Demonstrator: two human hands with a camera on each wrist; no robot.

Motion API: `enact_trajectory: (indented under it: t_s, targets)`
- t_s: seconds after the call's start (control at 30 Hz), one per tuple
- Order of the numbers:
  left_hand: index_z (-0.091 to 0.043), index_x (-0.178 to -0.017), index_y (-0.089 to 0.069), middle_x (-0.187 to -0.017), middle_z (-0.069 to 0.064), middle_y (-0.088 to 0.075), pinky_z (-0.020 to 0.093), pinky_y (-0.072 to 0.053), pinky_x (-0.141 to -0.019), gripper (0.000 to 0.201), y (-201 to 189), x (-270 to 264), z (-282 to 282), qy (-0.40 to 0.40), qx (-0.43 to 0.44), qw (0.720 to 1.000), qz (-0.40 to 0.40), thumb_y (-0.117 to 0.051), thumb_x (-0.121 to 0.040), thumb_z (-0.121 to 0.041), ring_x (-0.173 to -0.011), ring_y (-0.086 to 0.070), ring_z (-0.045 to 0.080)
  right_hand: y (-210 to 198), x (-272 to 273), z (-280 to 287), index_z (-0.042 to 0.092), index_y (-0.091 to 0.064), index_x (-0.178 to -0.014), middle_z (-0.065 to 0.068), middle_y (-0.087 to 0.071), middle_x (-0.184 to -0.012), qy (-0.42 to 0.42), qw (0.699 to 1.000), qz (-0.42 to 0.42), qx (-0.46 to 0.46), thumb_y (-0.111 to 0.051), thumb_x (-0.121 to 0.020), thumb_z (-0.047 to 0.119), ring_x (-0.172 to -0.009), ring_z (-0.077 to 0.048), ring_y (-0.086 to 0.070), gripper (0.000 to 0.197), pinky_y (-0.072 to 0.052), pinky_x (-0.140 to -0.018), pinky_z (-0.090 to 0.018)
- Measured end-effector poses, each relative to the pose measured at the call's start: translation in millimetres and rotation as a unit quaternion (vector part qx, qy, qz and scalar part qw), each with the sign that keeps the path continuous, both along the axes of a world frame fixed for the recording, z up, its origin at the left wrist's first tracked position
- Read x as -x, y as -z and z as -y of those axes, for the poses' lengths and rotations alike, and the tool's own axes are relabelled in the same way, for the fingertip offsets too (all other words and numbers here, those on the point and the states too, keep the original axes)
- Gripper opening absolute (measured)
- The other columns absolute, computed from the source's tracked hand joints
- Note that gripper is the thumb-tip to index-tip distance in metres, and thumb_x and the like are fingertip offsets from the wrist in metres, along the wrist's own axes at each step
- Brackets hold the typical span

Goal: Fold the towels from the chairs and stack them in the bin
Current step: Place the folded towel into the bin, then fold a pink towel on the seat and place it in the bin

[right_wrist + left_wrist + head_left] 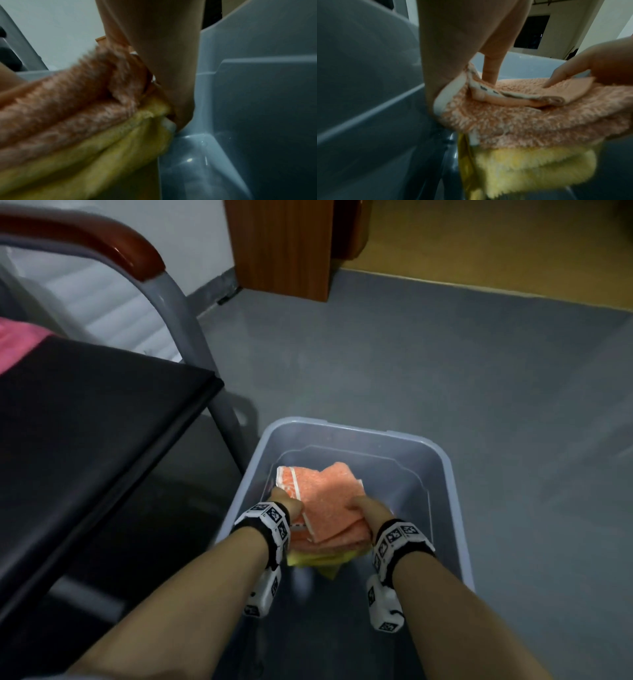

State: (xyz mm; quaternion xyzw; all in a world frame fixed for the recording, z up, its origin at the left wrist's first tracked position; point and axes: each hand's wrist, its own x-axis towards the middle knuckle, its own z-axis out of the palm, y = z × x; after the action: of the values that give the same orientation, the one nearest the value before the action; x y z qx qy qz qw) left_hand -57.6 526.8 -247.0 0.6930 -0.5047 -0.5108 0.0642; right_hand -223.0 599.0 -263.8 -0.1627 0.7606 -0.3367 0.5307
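1. Your left hand [286, 503] holds the left edge of the folded orange towel [327, 501]. In the left wrist view one finger points down onto the top of the towel and the rest of the hand goes down along its side, so the fingers are clamped on this towel, thumb side above and the others hidden below.
2. Your right hand [368, 508] holds the right edge of the same stack. Its thumb lies on the orange towel and the other fingers go down the side and under, where you cannot see them well; the right wrist view is blurred.
3. Under the orange towel lies a folded yellow towel [536, 166], touching it. Both hands carry the two together as one stack.
4. The stack is inside the grey plastic bin [452, 474], below its rim. Whether it already touches the bottom, I cannot tell.
5. The bin stands on the grey floor [445, 364], just beside the black chair [85, 405].
6. On the chair, at the far left edge, a pink towel [17, 340] lies on the seat.
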Motion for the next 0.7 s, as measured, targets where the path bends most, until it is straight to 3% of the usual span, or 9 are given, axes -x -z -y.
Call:
enact_trajectory:
  t_s: [0.1, 0.2, 0.27, 0.37, 0.43, 0.5, 0.53, 0.63, 0.7]
  targets:
    - [-0.005, -0.145, -0.03, -0.135, 0.017, -0.051, 0.039, -0.047, -0.099, 0.068, 8.8, 3.5, 8.3, 0.023, 0.005, 0.998, 0.059, -0.061, -0.086, -0.014, -0.12, -0.053, 0.033, 3.6, -10.9, 9.7, 0.002, -0.054, -0.128, -0.016, -0.059, -0.124, -0.006, 1.0, -0.024, -0.012, -0.068, -0.075, 0.028, -0.111, -0.035, -0.057, 0.061, -0.045, -0.1, -0.044]
    - [-0.004, -0.148, -0.022, -0.143, 0.017, -0.043, 0.036, -0.037, -0.107, 0.058, 17.7, 9.7, 10.8, 0.043, 0.033, 0.994, 0.091, -0.046, -0.097, -0.019, -0.129, -0.046, 0.032, 27.8, -12.9, 17.8, 0.0, -0.052, -0.129, -0.019, -0.058, -0.126, -0.006, 0.999, -0.034, -0.013, -0.064, -0.08, 0.021, -0.112, -0.036, -0.056, 0.055, -0.045, -0.099, -0.043]
    - [-0.001, -0.146, -0.029, -0.144, 0.018, -0.042, 0.036, -0.035, -0.109, 0.052, 24.9, 13.1, 10.7, 0.068, 0.052, 0.992, 0.096, -0.042, -0.1, -0.022, -0.131, -0.043, 0.031, 47.0, -15.6, 19.5, 0.0, -0.053, -0.128, -0.021, -0.059, -0.126, -0.006, 1.0, -0.022, -0.01, -0.062, -0.082, 0.022, -0.113, -0.037, -0.057, 0.051, -0.045, -0.1, -0.048]
    - [0.003, -0.131, -0.051, -0.132, 0.018, -0.055, 0.033, -0.043, -0.098, 0.04, 36.7, 14.4, 9.4, 0.097, 0.041, 0.99, 0.096, -0.046, -0.099, -0.021, -0.122, -0.053, 0.032, 79.1, -19.6, 20.1, 0.005, -0.048, -0.135, -0.019, -0.055, -0.133, -0.028, 0.999, 0.0, -0.02, -0.061, -0.08, 0.031, -0.12, -0.037, -0.054, 0.062, -0.043, -0.103, -0.05]
    - [-0.003, -0.125, -0.057, -0.126, 0.016, -0.06, 0.029, -0.045, -0.094, 0.041, 41.0, 12.7, 8.2, 0.075, 0.028, 0.992, 0.098, -0.044, -0.099, -0.031, -0.118, -0.056, 0.031, 79.8, -24.5, 18.4, 0.008, -0.04, -0.142, -0.016, -0.049, -0.14, -0.044, 0.999, 0.004, -0.028, -0.062, -0.076, 0.037, -0.125, -0.034, -0.05, 0.075, -0.04, -0.107, -0.047]
    - [-0.002, -0.121, -0.06, -0.118, 0.013, -0.062, 0.026, -0.044, -0.087, 0.04, 42.8, 12.2, 4.3, 0.052, 0.023, 0.994, 0.091, -0.04, -0.099, -0.029, -0.114, -0.058, 0.029, 63.6, -30.5, 15.4, 0.007, -0.038, -0.142, -0.016, -0.046, -0.141, -0.058, 0.997, -0.005, -0.046, -0.06, -0.084, 0.032, -0.125, -0.034, -0.048, 0.068, -0.039, -0.108, -0.044]
    - [-0.003, -0.125, -0.057, -0.118, 0.012, -0.061, 0.026, -0.043, -0.088, 0.04, 42.8, 12.4, 1.1, 0.043, 0.024, 0.996, 0.08, -0.037, -0.1, -0.027, -0.115, -0.057, 0.029, 58.7, -32.4, 13.4, 0.006, -0.038, -0.143, -0.016, -0.045, -0.141, -0.067, 0.996, -0.009, -0.058, -0.057, -0.089, 0.028, -0.125, -0.034, -0.047, 0.061, -0.039, -0.107, -0.042]
    - [-0.011, -0.147, -0.031, -0.139, 0.01, -0.049, 0.031, -0.035, -0.107, 0.048, 38.7, 12.5, -10.2, 0.026, 0.026, 0.999, 0.041, -0.031, -0.102, -0.028, -0.127, -0.048, 0.027, 50.5, -35.3, 7.4, 0.008, -0.036, -0.144, -0.015, -0.041, -0.144, -0.077, 0.994, -0.022, -0.077, -0.052, -0.093, 0.024, -0.127, -0.033, -0.044, 0.056, -0.039, -0.105, -0.039]
    - [-0.007, -0.145, -0.033, -0.139, 0.01, -0.049, 0.03, -0.036, -0.106, 0.047, 30.8, 11.7, -15.2, 0.037, 0.018, 0.999, 0.03, -0.032, -0.103, -0.025, -0.126, -0.048, 0.025, 41.9, -38.4, 1.7, 0.008, -0.036, -0.144, -0.015, -0.041, -0.144, -0.074, 0.995, -0.01, -0.069, -0.051, -0.094, 0.023, -0.127, -0.032, -0.044, 0.054, -0.038, -0.106, -0.038]
